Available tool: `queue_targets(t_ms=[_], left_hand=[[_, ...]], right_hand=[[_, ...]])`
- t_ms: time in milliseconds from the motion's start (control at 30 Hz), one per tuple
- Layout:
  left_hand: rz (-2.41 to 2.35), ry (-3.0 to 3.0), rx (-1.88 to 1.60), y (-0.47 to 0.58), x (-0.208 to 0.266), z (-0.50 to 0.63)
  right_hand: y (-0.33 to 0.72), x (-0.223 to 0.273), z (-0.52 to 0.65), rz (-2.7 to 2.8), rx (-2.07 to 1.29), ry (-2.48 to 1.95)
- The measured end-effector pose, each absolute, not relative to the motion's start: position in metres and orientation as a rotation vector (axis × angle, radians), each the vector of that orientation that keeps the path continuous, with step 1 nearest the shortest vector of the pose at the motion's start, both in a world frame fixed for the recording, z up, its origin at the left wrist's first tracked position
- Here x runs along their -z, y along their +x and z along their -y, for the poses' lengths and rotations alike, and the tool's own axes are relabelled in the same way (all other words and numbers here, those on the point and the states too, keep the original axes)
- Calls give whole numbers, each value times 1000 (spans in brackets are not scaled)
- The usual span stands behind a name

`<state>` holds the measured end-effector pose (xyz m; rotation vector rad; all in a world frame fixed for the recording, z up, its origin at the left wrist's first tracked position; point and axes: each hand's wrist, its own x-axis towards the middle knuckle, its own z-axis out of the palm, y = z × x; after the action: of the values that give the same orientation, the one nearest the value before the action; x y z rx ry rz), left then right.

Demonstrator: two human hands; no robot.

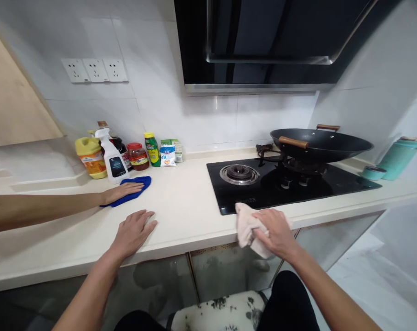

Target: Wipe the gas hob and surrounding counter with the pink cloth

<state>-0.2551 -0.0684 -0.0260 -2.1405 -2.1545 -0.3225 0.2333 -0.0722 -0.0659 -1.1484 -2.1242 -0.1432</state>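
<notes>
My right hand [274, 230] grips a pale pink cloth [247, 227] at the front edge of the counter, just below the black gas hob [236, 197]. Part of the cloth hangs over the edge. My left hand [134, 233] rests on the white countertop [184, 207] with its fingers stretched out and nothing in it. Beyond it, another person's hand [122, 191] presses flat on a blue cloth [144, 185], reaching in from the left.
A black wok [325, 146] stands on the right burner. Along the wall are a white spray bottle [116, 161], a yellow jug [91, 156], a red-lidded jar [138, 157], a green bottle [152, 151] and packets [167, 156]. A teal container [399, 158] is at right. The range hood [263, 87] hangs above.
</notes>
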Motion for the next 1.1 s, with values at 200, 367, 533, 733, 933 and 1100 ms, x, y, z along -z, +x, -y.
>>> queue_targets(t_ms=[200,367,533,733,933,1100], left_hand=[[2090,-2121,410,-259,35,67],[2042,-2119,467,-264,43,65],[2086,-2100,461,-266,46,63],[2111,-2103,517,-269,41,61],[2135,-2101,614,-274,38,54],[2180,-2063,592,-278,38,50]], right_hand=[[299,32,22,1700,-42,-1495],[260,1,-28,1865,15,-1910],[177,3,-32,2198,-60,-1699],[70,18,38,2497,-61,-940],[45,23,94,2452,250,-707],[72,69,95,2183,523,-673]])
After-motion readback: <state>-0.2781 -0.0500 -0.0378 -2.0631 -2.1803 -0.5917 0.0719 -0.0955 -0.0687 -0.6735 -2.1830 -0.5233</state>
